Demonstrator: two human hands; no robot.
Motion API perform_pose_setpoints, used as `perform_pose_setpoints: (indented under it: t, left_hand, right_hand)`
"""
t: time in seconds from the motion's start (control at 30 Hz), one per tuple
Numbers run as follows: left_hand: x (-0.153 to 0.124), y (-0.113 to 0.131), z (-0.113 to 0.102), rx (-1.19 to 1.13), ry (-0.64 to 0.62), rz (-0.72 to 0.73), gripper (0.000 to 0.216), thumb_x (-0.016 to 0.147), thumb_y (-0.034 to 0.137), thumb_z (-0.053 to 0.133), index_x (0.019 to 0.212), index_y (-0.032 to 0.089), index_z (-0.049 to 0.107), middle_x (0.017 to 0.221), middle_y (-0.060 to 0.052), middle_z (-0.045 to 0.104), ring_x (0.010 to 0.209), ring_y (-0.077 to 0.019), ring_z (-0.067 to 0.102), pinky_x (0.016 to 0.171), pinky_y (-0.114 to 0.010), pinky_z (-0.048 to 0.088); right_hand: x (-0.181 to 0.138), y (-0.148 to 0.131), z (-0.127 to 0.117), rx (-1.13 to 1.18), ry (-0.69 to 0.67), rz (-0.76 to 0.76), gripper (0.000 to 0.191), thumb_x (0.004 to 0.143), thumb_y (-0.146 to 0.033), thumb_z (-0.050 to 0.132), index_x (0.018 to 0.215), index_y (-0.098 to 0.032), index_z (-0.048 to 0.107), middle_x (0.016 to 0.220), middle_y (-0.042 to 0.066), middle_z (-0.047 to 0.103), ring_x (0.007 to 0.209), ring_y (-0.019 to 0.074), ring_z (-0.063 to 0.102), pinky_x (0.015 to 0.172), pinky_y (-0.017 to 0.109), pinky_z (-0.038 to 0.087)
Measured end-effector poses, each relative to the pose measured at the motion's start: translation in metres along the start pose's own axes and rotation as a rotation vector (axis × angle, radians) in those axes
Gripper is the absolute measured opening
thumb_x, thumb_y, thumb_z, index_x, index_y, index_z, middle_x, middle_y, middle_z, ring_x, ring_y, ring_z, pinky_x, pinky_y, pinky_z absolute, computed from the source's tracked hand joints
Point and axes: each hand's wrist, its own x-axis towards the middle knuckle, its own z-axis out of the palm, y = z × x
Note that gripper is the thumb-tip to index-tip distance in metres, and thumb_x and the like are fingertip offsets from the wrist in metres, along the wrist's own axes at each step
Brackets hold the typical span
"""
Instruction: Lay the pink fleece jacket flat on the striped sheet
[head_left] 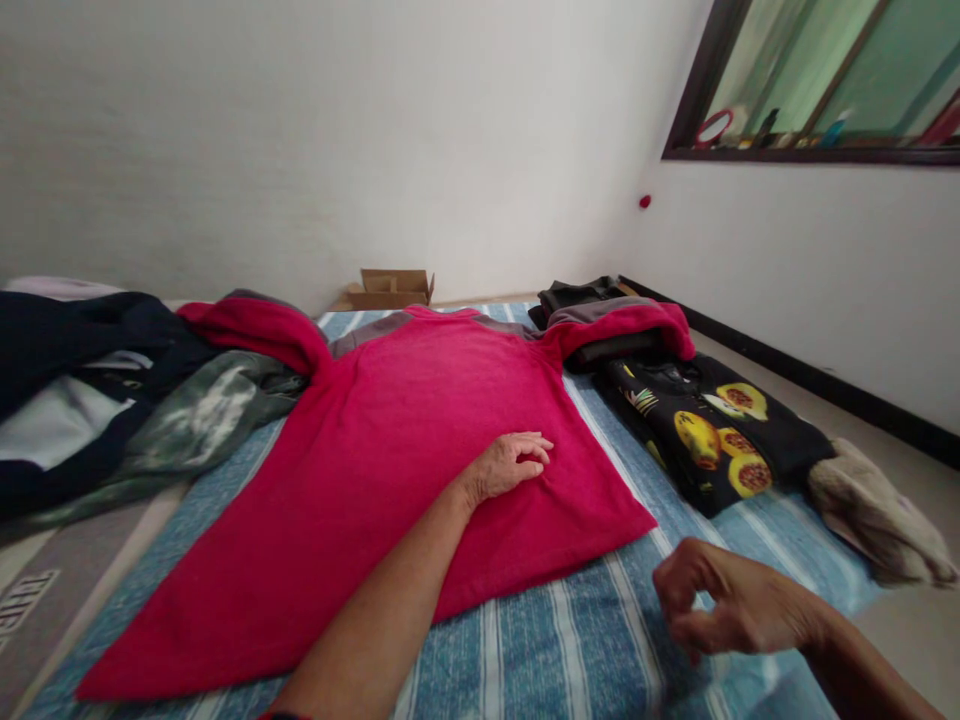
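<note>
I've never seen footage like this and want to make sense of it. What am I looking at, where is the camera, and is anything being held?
There is no machine here, only a person's two bare hands. The single picture comes from a camera worn on the person's head, looking forward and down. The left hand rests on a red shirt spread flat on a blue striped sheet. The right hand is over the sheet with its fingers curled, and nothing shows in it. To the right lies a folded black fruit-print garment and a beige cloth. On the left is a heap of dark clothes. A cardboard box sits by the far wall.
</note>
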Motion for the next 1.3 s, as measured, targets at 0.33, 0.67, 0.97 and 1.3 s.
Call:
perform_pose_setpoints:
  t: [0.33,0.67,0.97,1.3]
  left_hand:
    - [0.002,-0.002,0.0,0.013,0.005,0.017,0.017,0.071,0.016,0.061,0.088,0.017,0.066,0.118,-0.007,0.062,0.122,-0.02,0.046,0.106,-0.036,0.03]
    - [0.0,-0.003,0.004,0.204,-0.001,0.055,0.026,0.071,0.019,0.068,0.097,0.017,0.066,0.121,-0.008,0.06,0.122,-0.0205,0.046,0.108,-0.038,0.028]
    - [0.002,-0.009,0.01,0.313,0.061,0.093,0.021,0.077,0.013,0.059,0.096,0.016,0.066,0.119,-0.008,0.062,0.118,-0.0186,0.05,0.105,-0.037,0.034]
    - [0.001,-0.01,0.014,0.377,0.097,0.095,0.022,0.082,0.014,0.051,0.098,0.017,0.066,0.119,-0.007,0.062,0.117,-0.0175,0.05,0.105,-0.036,0.034]
  right_hand:
    - [0.032,-0.015,0.007,-0.043,0.436,-0.227,0.015,0.081,-0.026,0.056,0.074,-0.016,0.065,0.074,0.002,0.063,0.071,0.0137,0.056,0.068,0.024,0.044]
    - [0.074,0.027,0.026,-0.535,0.684,-0.27,0.019,0.088,-0.021,0.045,0.086,-0.019,0.064,0.099,0.007,0.063,0.093,0.0167,0.058,0.082,0.027,0.045]
    - [0.076,0.014,0.021,-0.64,0.69,-0.062,0.025,0.088,-0.02,0.043,0.071,-0.02,0.063,0.083,0.004,0.063,0.077,0.0152,0.059,0.07,0.025,0.047]
    - [0.124,0.026,0.016,-0.824,0.714,0.028,0.066,0.091,-0.052,0.032,0.134,-0.003,0.042,0.141,0.021,0.037,0.132,0.0293,0.031,0.107,0.045,0.027]
